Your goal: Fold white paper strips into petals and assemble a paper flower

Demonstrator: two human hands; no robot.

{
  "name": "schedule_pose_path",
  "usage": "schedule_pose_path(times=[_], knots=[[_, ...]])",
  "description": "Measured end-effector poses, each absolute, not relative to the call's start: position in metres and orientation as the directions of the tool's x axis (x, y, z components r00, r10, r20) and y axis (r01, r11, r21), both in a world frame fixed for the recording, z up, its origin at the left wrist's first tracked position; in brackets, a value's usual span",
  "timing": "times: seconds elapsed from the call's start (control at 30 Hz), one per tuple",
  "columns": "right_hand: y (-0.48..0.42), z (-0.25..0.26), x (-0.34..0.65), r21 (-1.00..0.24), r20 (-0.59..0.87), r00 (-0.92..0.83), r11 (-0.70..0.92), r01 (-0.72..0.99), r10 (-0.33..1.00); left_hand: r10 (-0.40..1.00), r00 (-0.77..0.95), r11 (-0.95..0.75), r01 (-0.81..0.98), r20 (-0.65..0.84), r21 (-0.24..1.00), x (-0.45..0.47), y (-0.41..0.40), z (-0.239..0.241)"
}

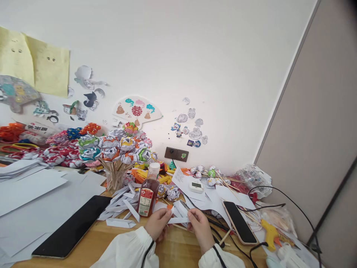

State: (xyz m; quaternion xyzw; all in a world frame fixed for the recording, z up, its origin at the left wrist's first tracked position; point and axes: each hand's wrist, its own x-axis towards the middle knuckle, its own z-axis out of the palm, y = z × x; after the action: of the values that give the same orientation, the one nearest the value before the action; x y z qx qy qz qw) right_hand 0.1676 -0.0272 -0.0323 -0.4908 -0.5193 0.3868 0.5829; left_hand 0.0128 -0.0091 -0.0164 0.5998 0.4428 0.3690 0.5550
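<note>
Low in the middle of the view, my left hand and my right hand pinch the two ends of a folded white paper strip just above the wooden desk. Both hands have their fingers closed on it. White sleeves cover my wrists. More folded white strips lie in a heap to the left of my hands. A bottle of reddish drink stands upright just behind my left hand.
A dark tablet lies at the left, a phone at the right beside a yellow glue gun and black cables. Paper flowers on sticks fill a cup behind. White sheets cover the left of the desk.
</note>
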Motion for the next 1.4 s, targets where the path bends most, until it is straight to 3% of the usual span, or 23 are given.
schedule_pose_path(times=[0.17, 0.43, 0.57, 0.7, 1.0, 1.23, 1.4], knots=[[-0.029, -0.032, 0.167, -0.974, 0.226, 0.158, 0.22, 0.058, 0.961, 0.918, 0.396, -0.023, 0.097, -0.017, 0.995, 0.014, -0.011, -0.017], [-0.029, -0.017, 0.187, -0.954, 0.298, 0.317, 0.295, 0.06, 0.9, 0.972, 0.236, -0.041, 0.122, 0.011, 0.992, 0.008, -0.011, -0.011], [-0.034, -0.017, 0.18, -0.894, 0.416, 0.19, 0.362, 0.265, 0.889, 0.962, 0.269, -0.079, 0.085, 0.054, 0.993, 0.009, -0.009, -0.012], [-0.039, -0.022, 0.166, -0.84, 0.418, 0.013, 0.382, 0.385, 0.908, 0.957, 0.283, -0.071, 0.03, 0.059, 0.997, 0.009, -0.009, -0.012], [-0.03, -0.033, 0.168, -0.923, 0.344, 0.144, 0.305, 0.235, 0.928, 0.974, 0.209, -0.094, 0.019, 0.088, 0.995, 0.007, -0.012, -0.007], [-0.038, -0.031, 0.154, -0.919, 0.33, 0.093, 0.297, 0.258, 0.939, 0.946, 0.324, -0.046, 0.093, 0.013, 0.995, 0.014, -0.024, -0.003], [-0.038, -0.029, 0.155, -0.907, 0.35, 0.112, 0.307, 0.289, 0.93, 0.912, 0.404, 0.058, 0.035, -0.068, 0.998, 0.022, -0.025, -0.01]])
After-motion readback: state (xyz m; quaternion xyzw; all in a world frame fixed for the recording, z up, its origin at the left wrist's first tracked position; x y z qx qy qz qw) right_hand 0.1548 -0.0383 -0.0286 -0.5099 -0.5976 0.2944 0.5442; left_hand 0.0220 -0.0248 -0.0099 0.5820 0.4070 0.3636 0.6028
